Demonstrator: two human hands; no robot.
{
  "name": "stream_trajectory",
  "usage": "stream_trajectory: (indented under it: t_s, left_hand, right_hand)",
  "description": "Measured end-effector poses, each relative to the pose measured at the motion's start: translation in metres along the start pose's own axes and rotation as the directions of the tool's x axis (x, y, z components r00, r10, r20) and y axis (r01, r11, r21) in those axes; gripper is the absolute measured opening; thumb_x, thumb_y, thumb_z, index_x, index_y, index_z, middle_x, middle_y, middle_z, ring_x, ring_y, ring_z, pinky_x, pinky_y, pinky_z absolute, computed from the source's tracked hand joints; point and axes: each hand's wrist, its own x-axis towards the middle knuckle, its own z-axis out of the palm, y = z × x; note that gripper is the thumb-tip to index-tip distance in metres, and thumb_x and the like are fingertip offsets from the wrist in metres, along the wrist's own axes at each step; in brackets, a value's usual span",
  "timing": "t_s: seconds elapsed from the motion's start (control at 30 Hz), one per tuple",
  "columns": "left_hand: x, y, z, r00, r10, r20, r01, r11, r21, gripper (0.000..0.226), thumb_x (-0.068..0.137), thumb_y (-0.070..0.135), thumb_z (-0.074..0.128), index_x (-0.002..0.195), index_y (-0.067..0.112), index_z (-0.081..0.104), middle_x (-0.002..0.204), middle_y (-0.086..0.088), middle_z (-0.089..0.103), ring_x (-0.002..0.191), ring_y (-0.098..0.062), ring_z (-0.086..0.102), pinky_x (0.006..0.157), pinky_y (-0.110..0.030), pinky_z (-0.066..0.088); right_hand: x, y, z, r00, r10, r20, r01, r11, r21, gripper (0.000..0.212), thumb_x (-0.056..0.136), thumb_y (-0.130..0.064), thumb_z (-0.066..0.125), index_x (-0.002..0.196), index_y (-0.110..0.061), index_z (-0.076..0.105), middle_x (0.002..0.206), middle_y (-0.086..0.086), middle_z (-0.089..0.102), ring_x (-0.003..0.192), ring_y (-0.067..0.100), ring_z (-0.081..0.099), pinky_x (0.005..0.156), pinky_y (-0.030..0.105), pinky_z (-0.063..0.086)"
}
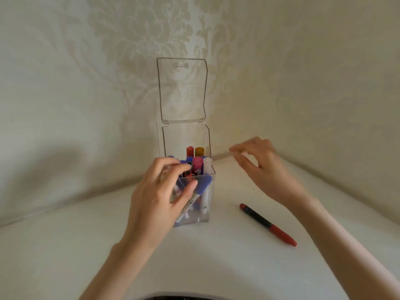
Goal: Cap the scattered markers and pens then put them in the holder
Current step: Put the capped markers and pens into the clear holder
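A clear plastic holder [206, 215] stands in the middle of the white table, its hinged lid [183, 89] upright against the wall. Several capped markers fill it, among them a pink-capped marker [197, 162] and a red-capped marker [190, 150]. My left hand [160, 191] grips the holder's front left corner, fingers over the rim, thumb on the front wall. My right hand [259, 167] hovers to the right of the holder, fingers loosely curled, holding nothing. A capped red and black marker [267, 224] lies on the table below my right hand.
The white table [65, 245] sits in a corner between two patterned wallpaper walls [86, 83]. The holder stands close to the back wall.
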Motion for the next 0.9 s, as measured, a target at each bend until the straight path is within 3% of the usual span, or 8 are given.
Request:
stream_trajectory:
  t_s: [0.07,0.17,0.3,0.47,0.6,0.7,0.8,0.9]
  left_hand:
    - [-0.012,0.006,0.01,1.0,0.001,-0.021,-0.001,1.0,-0.014,0.024,0.083,0.028,0.06,0.104,0.016,0.06,0.107,-0.001,0.049,0.084,-0.016,0.059,0.07,-0.032,0.05]
    - [-0.031,0.014,0.028,0.994,-0.08,-0.072,0.074,0.994,-0.081,0.038,0.08,0.021,0.067,0.114,0.012,0.054,0.119,-0.01,0.041,0.097,-0.021,0.056,0.09,-0.025,0.045]
    - [-0.04,0.023,0.04,0.955,-0.245,-0.168,0.224,0.965,-0.137,0.071,0.065,0.008,0.079,0.124,-0.002,0.04,0.121,-0.035,0.038,0.119,-0.024,0.035,0.103,-0.01,0.025]
    - [-0.044,0.01,0.053,0.916,-0.389,-0.095,0.355,0.9,-0.254,0.088,0.072,0.016,0.075,0.14,0.004,0.021,0.137,-0.016,0.029,0.129,-0.021,0.03,0.108,-0.026,0.029]
    - [-0.045,0.007,0.052,0.86,-0.508,0.052,0.488,0.789,-0.374,0.085,0.074,0.021,0.073,0.142,0.022,0.022,0.126,0.016,0.037,0.117,0.011,0.04,0.099,-0.031,0.041]
    - [-0.043,0.005,0.049,0.841,-0.534,0.089,0.517,0.742,-0.427,0.081,0.073,0.027,0.073,0.137,0.035,0.023,0.122,0.026,0.037,0.111,0.021,0.039,0.087,-0.013,0.041]
    - [-0.04,0.002,0.044,0.824,-0.545,0.156,0.551,0.705,-0.447,0.077,0.073,0.036,0.074,0.133,0.041,0.027,0.128,0.021,0.039,0.116,0.014,0.04,0.089,-0.018,0.044]
    - [-0.034,-0.003,0.034,0.838,-0.534,0.107,0.52,0.725,-0.451,0.073,0.068,0.054,0.069,0.13,0.048,0.03,0.131,0.015,0.041,0.12,0.007,0.041,0.093,-0.035,0.048]
  right_hand:
    - [-0.024,0.03,0.0,0.951,0.261,0.167,-0.247,0.964,-0.101,0.021,0.094,-0.031,0.047,0.107,-0.024,0.062,0.105,-0.005,0.06,0.093,0.011,0.052,0.078,0.022,0.039]
    - [-0.055,0.06,0.013,0.84,0.432,0.327,-0.365,0.898,-0.248,0.03,0.09,-0.044,0.049,0.112,-0.025,0.058,0.106,-0.006,0.058,0.093,0.011,0.053,0.081,0.026,0.044]
    - [-0.067,0.063,0.029,0.806,0.492,0.33,-0.405,0.864,-0.3,0.04,0.087,-0.053,0.047,0.116,-0.026,0.053,0.104,-0.006,0.052,0.092,0.011,0.048,0.077,0.027,0.042]
    - [-0.071,0.052,0.041,0.852,0.398,0.339,-0.266,0.888,-0.374,0.025,0.092,-0.04,0.045,0.098,-0.019,0.056,0.097,-0.002,0.055,0.088,0.019,0.054,0.07,0.031,0.044]
    - [-0.048,0.026,0.019,0.951,0.305,0.041,-0.307,0.95,0.052,0.01,0.089,-0.027,0.057,0.093,-0.02,0.063,0.084,-0.004,0.063,0.077,0.016,0.06,0.067,0.027,0.047]
    - [-0.018,-0.017,-0.016,0.934,0.25,-0.255,-0.081,0.844,0.53,0.015,0.091,-0.015,0.054,0.105,-0.021,0.055,0.085,0.003,0.064,0.078,0.017,0.064,0.066,0.025,0.051]
    - [0.009,-0.058,-0.026,0.914,0.095,-0.395,0.196,0.748,0.634,0.033,0.093,-0.004,0.047,0.118,-0.024,0.041,0.088,0.01,0.06,0.077,0.022,0.067,0.07,0.028,0.056]
    - [0.03,-0.085,-0.003,0.94,0.004,-0.34,0.222,0.75,0.623,0.034,0.092,-0.003,0.048,0.114,-0.028,0.041,0.091,0.002,0.059,0.08,0.016,0.068,0.072,0.028,0.056]
